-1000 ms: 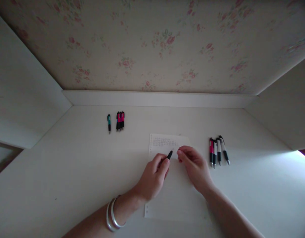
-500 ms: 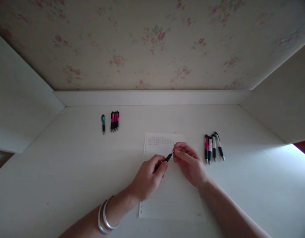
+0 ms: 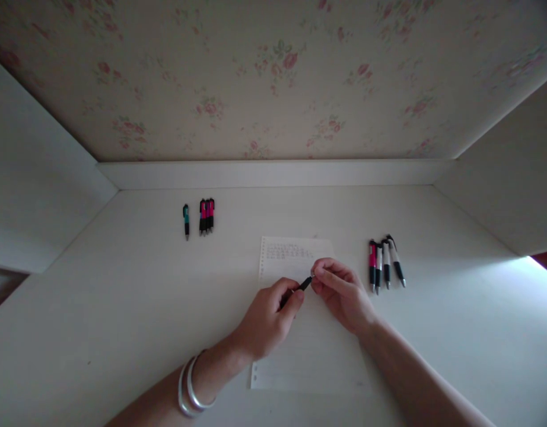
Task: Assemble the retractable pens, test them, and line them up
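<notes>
Between thumb and fingers of left hand (image 3: 269,317): black pen part (image 3: 305,283), gripped, long axis slanting far-right. At its free end, right hand (image 3: 342,295), thumb and finger pinching small piece (image 3: 312,273), kind unclear. Paper (image 3: 309,356) beneath. Right: four pens (image 3: 386,264). Far left: pink pens (image 3: 206,216), teal pen (image 3: 185,218).

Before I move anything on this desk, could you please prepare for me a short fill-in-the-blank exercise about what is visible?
1. The left hand grips a pen barrel whose visible part is ____.
2. To the right of the loose-leaf sheet, ____ pens lie on the desk.
3. In that group, the leftmost pen has a ____ upper part, while the others have white ones.
4. Around the left wrist are ____ silver bangles.

Missing words: black; four; pink; two.
</notes>
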### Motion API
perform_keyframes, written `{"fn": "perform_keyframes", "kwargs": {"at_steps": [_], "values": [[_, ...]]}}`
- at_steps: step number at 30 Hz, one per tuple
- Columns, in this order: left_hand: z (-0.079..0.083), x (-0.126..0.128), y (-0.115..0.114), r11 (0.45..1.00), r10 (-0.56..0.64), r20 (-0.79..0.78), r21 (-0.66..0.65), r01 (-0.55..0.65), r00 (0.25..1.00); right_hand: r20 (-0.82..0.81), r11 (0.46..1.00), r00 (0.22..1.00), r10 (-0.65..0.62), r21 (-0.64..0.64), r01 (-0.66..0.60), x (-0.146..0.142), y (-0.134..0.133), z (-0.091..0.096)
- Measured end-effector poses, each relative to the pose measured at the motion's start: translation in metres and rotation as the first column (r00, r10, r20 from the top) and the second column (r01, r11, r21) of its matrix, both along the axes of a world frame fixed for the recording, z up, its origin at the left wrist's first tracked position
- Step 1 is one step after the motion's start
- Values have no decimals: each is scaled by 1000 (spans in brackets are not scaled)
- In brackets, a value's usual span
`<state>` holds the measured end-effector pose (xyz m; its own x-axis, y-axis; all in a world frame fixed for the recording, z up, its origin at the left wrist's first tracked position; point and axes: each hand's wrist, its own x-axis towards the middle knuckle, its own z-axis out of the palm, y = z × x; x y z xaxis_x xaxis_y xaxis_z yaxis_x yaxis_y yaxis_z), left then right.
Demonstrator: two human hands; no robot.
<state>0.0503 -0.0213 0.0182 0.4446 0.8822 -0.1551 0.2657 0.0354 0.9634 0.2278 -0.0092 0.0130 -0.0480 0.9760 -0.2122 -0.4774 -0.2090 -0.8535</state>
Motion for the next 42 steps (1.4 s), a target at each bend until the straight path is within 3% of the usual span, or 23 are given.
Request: {"fn": "perform_keyframes", "kwargs": {"at_steps": [10,17,22,29,36,42], "values": [[0,0,-1,1000,26,11,-7,-26,1000,196,998,981,1,63,-14,-1,-1,-7],[-1,-1,-1,999,23,50,-38,-21,998,147,993,988,48,99,-63,-1,-3,-6],[0,-2,0,998,24,64,-61,-20,998,248,989,967,52,119,-84,1,-2,-11],[4,-2,0,999,14,56,-53,-11,998,206,988,976,67,121,-93,0,-4,-8],[4,-3,0,1000,-10,32,-7,10,999,323,982,943,82,132,-131,3,-3,-11],[5,-3,0,999,-5,45,-32,7,999,242,981,965,96,144,-134,3,-4,-10]]}}
